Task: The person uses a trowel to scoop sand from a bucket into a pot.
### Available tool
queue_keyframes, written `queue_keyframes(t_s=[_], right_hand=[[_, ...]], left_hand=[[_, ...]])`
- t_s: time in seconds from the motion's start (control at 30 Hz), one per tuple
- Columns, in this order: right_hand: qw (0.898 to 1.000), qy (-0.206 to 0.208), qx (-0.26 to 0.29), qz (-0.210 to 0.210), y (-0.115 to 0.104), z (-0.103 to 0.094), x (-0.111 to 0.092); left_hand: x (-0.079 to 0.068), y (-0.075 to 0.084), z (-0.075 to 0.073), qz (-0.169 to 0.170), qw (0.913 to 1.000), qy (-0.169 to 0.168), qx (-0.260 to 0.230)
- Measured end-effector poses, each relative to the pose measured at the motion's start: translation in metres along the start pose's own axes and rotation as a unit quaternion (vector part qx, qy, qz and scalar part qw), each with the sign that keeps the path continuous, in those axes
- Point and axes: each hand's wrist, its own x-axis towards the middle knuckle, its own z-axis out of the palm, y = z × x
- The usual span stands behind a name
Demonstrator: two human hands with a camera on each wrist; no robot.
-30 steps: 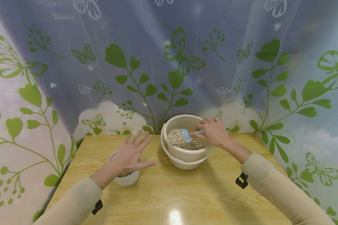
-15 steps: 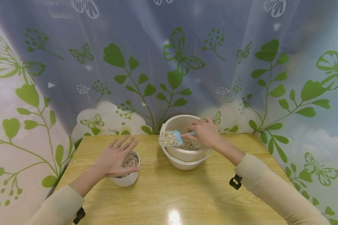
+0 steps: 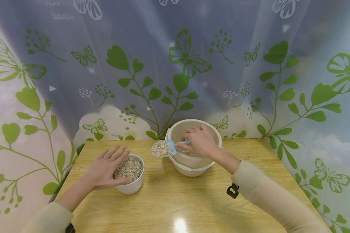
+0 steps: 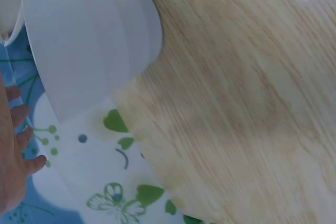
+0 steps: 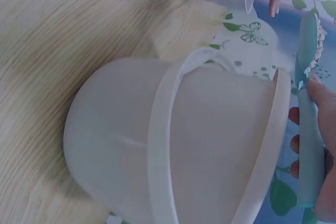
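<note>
My right hand (image 3: 199, 142) grips the handle of a light blue scoop (image 3: 171, 147), heaped with pale, gravel-like granules (image 3: 160, 149). The scoop's head sticks out past the left rim of a cream bucket (image 3: 189, 161), which holds more granules. In the right wrist view, the fingers wrap the scoop handle (image 5: 311, 150) above the bucket's rim. My left hand (image 3: 103, 170) is spread with straight fingers over the left side of a white pot (image 3: 135, 186), partly covering it. Speckled granules (image 3: 131, 168) fill the pot nearly to its rim.
A wooden table (image 3: 175, 200) carries both containers, the pot left of the bucket. The bucket's white carrying handle (image 5: 160, 145) hangs down around its side. Behind the table hangs a curtain (image 3: 151, 81) printed with leaves and butterflies.
My right hand has carried the loaded scoop leftward, from inside the bucket to beyond its left rim. My left hand has drawn back leftward, uncovering more of the pot.
</note>
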Motion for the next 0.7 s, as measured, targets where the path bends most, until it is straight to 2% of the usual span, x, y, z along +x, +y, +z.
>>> queue_keyframes(t_s=[0.17, 0.43, 0.7], right_hand=[[1.000, -0.006, -0.003, -0.009, -0.011, 0.003, 0.005], [0.999, 0.002, -0.025, -0.022, -0.025, 0.009, 0.013], [0.999, 0.006, -0.030, -0.041, -0.039, 0.016, 0.018]], left_hand=[[-0.010, -0.009, 0.005, -0.010, 0.9998, 0.012, 0.010], [-0.025, -0.021, 0.010, -0.020, 0.9997, 0.010, 0.002], [-0.036, -0.027, 0.017, -0.037, 0.9993, 0.007, 0.005]])
